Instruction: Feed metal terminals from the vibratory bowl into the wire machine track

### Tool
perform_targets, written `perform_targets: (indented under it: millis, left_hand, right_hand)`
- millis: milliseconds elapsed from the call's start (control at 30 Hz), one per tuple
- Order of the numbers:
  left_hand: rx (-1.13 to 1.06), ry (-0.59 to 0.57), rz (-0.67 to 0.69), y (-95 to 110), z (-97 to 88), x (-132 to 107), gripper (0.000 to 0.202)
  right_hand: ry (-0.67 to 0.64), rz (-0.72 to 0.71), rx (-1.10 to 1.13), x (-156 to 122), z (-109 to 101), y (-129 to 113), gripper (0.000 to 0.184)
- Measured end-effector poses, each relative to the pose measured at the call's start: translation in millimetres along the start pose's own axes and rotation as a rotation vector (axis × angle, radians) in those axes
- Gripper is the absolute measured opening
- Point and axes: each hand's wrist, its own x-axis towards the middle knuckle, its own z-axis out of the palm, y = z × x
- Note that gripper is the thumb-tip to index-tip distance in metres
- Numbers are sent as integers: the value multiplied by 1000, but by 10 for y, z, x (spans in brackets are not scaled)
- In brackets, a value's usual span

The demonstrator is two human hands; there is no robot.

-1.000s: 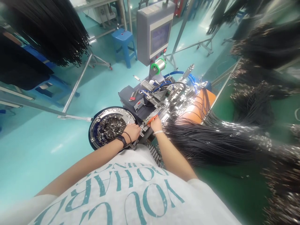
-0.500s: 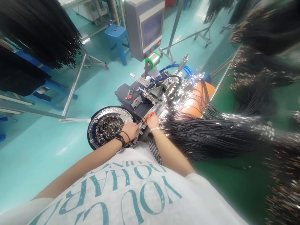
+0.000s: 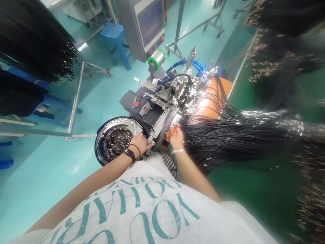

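Well, a round metal bowl [image 3: 99,144] is full of tiny shiny metal clips [image 3: 116,147]. The left hand [image 3: 139,143] lies spread out at the bowl's edge. The right hand [image 3: 175,138] pinches a little orange tool [image 3: 171,132] beside many black wires [image 3: 228,135].

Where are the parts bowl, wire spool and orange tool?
Vibratory bowl feeder [image 3: 101,142]: head view, outer rim.
Wire spool [image 3: 156,58]: head view, silver winding.
Orange-handled tool [image 3: 169,134]: head view, handle.
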Motion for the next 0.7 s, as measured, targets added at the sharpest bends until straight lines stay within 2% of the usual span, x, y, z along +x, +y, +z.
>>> perform_targets:
  millis: [33,100,133,200,267,333,400,467,567,633,700]
  left_hand:
    - [18,-3,10,-6,1,-3,56]
    - [35,-10,26,-19,9,-5,51]
    - [38,-11,34,-25,15,-4,49]
    - [41,-8,52,-36,27,-1,47]
    - [50,-4,73,-46,35,3,48]
    - [63,-11,93,-53,38,5,48]
    - [79,-15,109,-60,39,3,49]
    - [95,-6,122,-64,40,-2,51]
    - [108,6,132,-63,48,-12,55]
    - [107,8,135,-57,52,-22,57]
    - [103,10,137,-46,50,-38,57]
  right_hand:
    - [-4,-29,-148,-66,-220,-2,34]
    - [3,-48,-305,-222,-775,78,33]
    - [19,-21,-531,-320,-1085,159,33]
    - [62,162,-829,-563,-1684,378,29]
    - [159,377,-914,-855,-2133,603,27]
    - [305,494,-774,-1134,-2319,752,25]
    - [469,427,-419,-1319,-2206,773,21]
    - [545,220,-54,-1350,-1840,667,22]
    - [398,-40,168,-1116,-1055,400,27]
    - [264,-75,259,-859,-536,262,29]
    - [221,-99,282,-599,-113,203,29]
